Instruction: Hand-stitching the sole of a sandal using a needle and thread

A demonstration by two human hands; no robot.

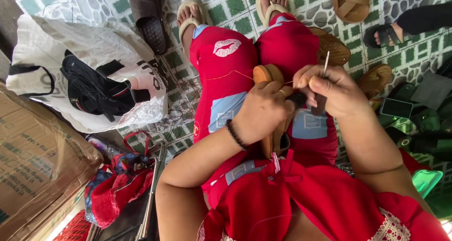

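Head view: the left hand (263,111) has its grip closed around a tan leather sandal sole (269,76) standing on edge over the lap. At its 3 o'clock, the right hand (329,92) pinches a thin metal needle (326,64) upright; orange thread (230,74) trails toward 9 o'clock.

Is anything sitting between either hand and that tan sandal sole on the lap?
Nothing visible does. The left hand already grips the tan sandal sole directly, and the right hand, holding a thin needle-like tool, is right beside it. An orange thread runs off the sole's left side.
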